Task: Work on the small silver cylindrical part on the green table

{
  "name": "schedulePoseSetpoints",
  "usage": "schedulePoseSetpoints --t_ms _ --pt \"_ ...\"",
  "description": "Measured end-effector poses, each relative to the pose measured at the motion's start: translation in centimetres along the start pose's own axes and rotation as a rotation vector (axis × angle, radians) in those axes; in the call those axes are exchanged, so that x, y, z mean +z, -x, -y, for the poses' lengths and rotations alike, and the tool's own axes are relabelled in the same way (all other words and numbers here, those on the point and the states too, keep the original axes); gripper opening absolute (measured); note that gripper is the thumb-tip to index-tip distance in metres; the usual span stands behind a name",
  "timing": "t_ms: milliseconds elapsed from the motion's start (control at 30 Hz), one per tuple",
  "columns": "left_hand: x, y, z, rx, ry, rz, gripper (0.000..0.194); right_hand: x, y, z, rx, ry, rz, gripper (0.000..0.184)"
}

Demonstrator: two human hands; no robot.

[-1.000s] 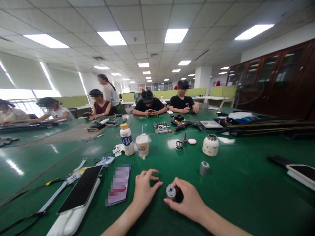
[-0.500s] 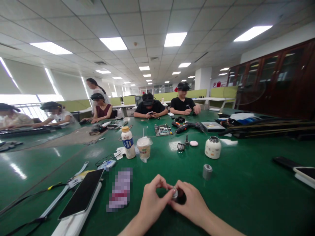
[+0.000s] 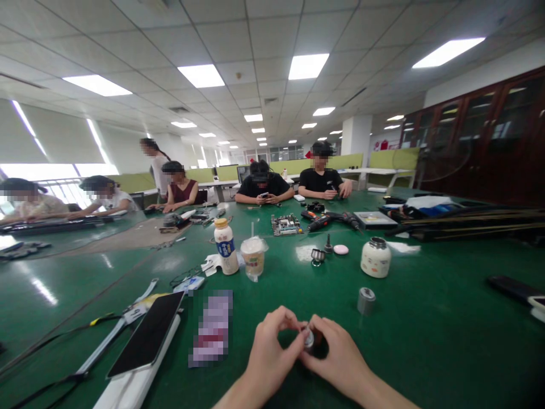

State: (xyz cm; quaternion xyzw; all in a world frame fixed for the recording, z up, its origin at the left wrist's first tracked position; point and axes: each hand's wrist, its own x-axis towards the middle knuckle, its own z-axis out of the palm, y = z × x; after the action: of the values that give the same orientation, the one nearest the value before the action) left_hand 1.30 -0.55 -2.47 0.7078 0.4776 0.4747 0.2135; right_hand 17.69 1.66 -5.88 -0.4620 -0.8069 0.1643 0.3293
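Note:
Close to the table's near side, my left hand (image 3: 272, 347) and my right hand (image 3: 338, 351) meet around a small grey metal cylinder (image 3: 309, 341). The left thumb presses near its top, and the right fingers curl around its far side. Fingers cover part of the cylinder. A similar grey metal cylinder (image 3: 366, 301) stands upright beyond my right hand. Farther back is a cream-coloured round jar (image 3: 376, 259) with face drawings and its dark mouth uncovered.
Left lie a tablet (image 3: 149, 335) on a white box and a blurred purple packet (image 3: 213, 329). Ahead stand a milk bottle (image 3: 227, 250) and a plastic drink cup (image 3: 254, 258). Beyond are a circuit board (image 3: 286, 225), a power drill (image 3: 319, 221) and several people.
The view has turned slightly left, so things sit farther right. My right fingertips have moved up near the cylinder's top, and more of its side shows. Both hands stay on it.

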Motion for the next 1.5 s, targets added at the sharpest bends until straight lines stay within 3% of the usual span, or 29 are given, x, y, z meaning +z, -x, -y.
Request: schedulePoseSetpoints --t_ms 200,400,533,833,1167,1333,1500 --pt "0.4 0.2 0.1 0.024 -0.021 -0.024 0.011 0.2 -0.1 0.0 -0.005 0.025 -0.004 0.019" --pt "0.8 0.9 0.4 0.084 -0.16 -0.141 0.011 0.0 -0.1 0.1 0.001 0.005 0.009 0.018" --pt "0.5 0.7 0.0 0.074 -0.126 -0.082 0.008 0.1 -0.1 0.0 0.001 0.013 0.006 0.017" --pt "-0.9 -0.1 -1.1 0.108 -0.126 0.109 0.02 0.2 0.1 -0.1 0.016 -0.027 0.0 0.019" --pt "-0.6 0.4 -0.5 0.09 -0.044 0.108 0.026 0.2 0.0 -0.3 0.018 -0.079 0.007 0.018" --pt "-1.1 -0.2 -0.9 0.006 -0.139 0.065 0.03 0.1 0.1 0.2 0.009 -0.119 0.025 0.019" --pt "-1.4 -0.5 -1.2 -0.022 -0.053 0.131 0.039 -0.1 0.2 0.5 0.024 -0.138 0.034 0.025"
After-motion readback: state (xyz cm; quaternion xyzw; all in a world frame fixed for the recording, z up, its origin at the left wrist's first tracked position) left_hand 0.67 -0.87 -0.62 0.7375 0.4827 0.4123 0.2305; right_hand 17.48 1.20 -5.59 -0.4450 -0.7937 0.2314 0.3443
